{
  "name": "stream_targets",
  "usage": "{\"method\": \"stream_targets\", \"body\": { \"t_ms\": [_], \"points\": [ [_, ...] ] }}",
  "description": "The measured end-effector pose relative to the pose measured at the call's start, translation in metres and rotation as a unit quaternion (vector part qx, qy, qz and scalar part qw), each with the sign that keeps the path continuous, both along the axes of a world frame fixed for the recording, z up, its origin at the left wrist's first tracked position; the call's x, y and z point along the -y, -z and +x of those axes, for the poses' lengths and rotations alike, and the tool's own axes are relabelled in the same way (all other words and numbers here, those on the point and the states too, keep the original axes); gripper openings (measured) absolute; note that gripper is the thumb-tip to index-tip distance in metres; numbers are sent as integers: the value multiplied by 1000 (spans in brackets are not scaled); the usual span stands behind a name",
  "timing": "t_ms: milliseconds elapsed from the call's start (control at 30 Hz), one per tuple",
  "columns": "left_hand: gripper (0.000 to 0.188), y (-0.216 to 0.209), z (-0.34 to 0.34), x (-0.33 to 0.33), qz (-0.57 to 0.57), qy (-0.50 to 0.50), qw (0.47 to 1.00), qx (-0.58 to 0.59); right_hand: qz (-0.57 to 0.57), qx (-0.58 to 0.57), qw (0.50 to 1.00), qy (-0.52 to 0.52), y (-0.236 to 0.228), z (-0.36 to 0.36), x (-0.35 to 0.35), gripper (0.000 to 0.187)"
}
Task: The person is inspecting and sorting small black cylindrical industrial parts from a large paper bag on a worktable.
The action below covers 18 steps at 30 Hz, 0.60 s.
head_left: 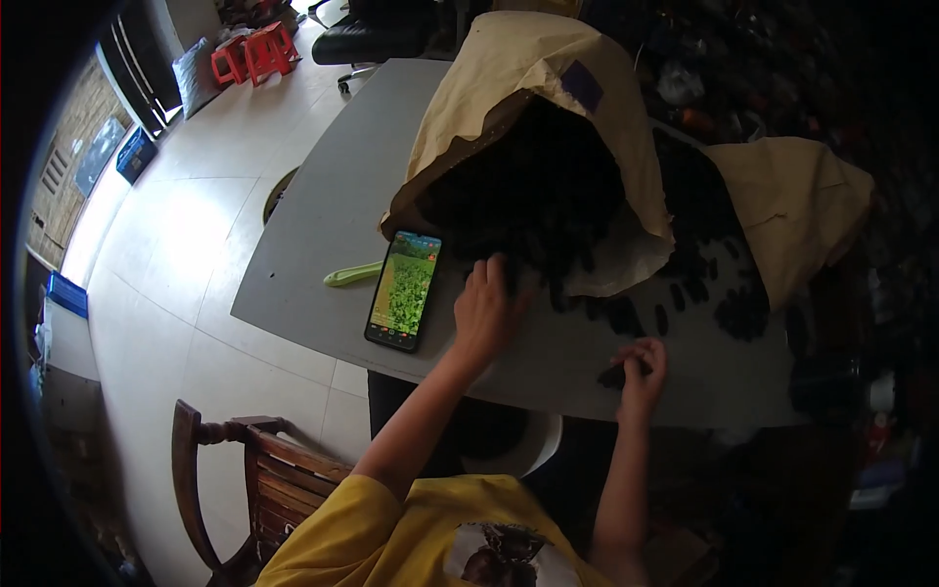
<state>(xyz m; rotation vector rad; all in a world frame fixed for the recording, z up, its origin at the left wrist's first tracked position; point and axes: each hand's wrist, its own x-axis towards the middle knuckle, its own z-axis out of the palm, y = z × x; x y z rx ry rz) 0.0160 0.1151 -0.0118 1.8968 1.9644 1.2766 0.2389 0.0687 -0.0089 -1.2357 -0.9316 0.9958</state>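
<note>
A big brown paper bag [533,49] lies on the grey table, its torn mouth facing me. Small dark oblong pieces [660,320] spill from it across the tabletop; their kind is too dark to make out. At the front of the mouth, my left hand [484,313] reaches into the pile, with fingers bent around one dark piece. Further right and closer to me, my right hand [643,377] pinches another small dark piece [613,376] just over the table. Left of my left hand rests a phone [403,291] with a lit screen showing green plants.
A light green handled tool [352,274] lies partly behind the phone. Another brown paper piece [792,210] is at the table's right. Below the near table edge [391,360] shows a white container's rim [550,445]. A wooden chair [284,465] stands lower left; red stools [256,56] stand far off.
</note>
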Motion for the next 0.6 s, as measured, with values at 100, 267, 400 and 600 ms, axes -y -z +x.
{"method": "stream_targets", "body": {
  "t_ms": [100, 267, 400, 600],
  "points": [
    [44, 5, 0, -16, -48, -25, 998, -39, -51, 290, 956, 1, -12, -2, -22, 14],
    [41, 9, -2, -12, -97, -3, 994, -42, -9, 667, 745, 15, -6, -4, -37, 21],
    [31, 24, -9, 5, -62, 48, 983, 165, -62, 641, 765, -24, -12, -5, -34, 18],
    [28, 11, -17, 33, -228, 187, 680, 672, -1, 626, 780, 10, -11, -8, -27, 10]
  ]
}}
